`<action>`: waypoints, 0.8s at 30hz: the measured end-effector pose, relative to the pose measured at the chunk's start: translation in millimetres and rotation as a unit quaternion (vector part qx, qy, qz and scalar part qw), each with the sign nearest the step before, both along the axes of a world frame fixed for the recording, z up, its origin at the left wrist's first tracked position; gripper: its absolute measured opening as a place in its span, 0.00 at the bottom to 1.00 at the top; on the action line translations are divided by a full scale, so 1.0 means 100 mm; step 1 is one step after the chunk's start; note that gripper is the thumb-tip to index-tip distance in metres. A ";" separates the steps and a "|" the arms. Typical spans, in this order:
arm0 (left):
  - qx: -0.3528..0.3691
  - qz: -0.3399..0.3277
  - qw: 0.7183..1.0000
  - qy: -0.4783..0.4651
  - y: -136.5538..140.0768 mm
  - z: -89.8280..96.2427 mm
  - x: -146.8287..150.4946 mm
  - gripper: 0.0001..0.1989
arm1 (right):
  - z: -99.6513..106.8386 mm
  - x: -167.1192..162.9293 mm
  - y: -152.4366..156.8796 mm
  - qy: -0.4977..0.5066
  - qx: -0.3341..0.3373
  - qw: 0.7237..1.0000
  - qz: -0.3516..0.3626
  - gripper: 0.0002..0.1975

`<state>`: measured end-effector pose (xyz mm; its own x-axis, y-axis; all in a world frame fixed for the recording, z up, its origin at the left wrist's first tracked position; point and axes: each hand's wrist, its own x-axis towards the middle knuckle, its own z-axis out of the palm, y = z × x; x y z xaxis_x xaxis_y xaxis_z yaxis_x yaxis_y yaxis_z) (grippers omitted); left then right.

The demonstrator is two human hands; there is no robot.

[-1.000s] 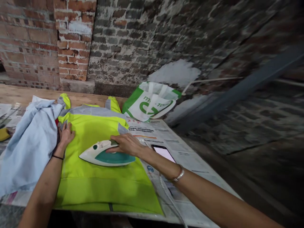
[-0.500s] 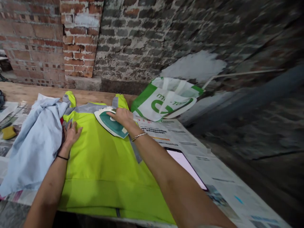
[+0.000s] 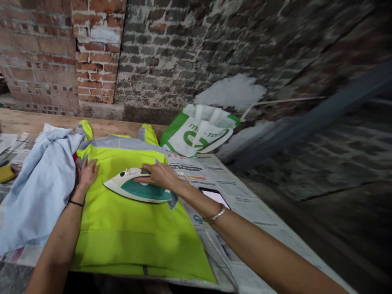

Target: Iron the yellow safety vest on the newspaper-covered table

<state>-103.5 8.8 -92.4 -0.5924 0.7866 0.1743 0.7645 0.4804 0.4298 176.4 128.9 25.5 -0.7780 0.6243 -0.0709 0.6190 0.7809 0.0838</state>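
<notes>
A bright yellow-green sweatshirt with grey panels lies spread on the table. My right hand is wrapped around the handle of a white and teal clothes iron, which rests flat on the middle of the sweatshirt, its tip pointing left. At the garment's left edge, my left hand lies flat with fingers outstretched, holding nothing. Beside it on the left is a crumpled light blue cloth garment, partly against the sweatshirt's sleeve.
Newspaper covers the table. A phone with a lit screen lies right of the sweatshirt, partly behind my right arm. A green and white bag stands at the back near the brick wall. A yellow sponge-like block sits far left.
The iron has moved down from near the sweatshirt's shoulder panel to its middle, and its tip has swung to point left. My left hand stays at the garment's left edge.
</notes>
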 end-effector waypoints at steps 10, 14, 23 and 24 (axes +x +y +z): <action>-0.010 -0.008 1.000 0.002 -0.01 0.01 0.02 0.12 | -0.06 -0.60 0.33 0.088 0.037 0.982 -0.164 0.35; -0.011 -0.009 1.000 0.005 -0.01 -0.02 0.02 0.17 | -0.04 -0.66 0.44 0.084 0.033 0.984 -0.153 0.34; -0.010 0.000 1.000 0.004 0.01 -0.04 0.00 0.31 | 0.01 -0.26 0.21 0.024 -0.015 1.000 -0.014 0.33; -0.010 0.001 1.000 0.004 0.01 -0.03 0.00 0.30 | 0.00 -0.25 0.19 0.026 -0.008 0.999 -0.020 0.33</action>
<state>-103.4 10.3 -95.5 -0.5931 0.7885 0.1626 0.7665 0.4911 0.4139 151.6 147.5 25.4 -0.7554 0.6540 -0.0409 0.6528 0.7565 0.0393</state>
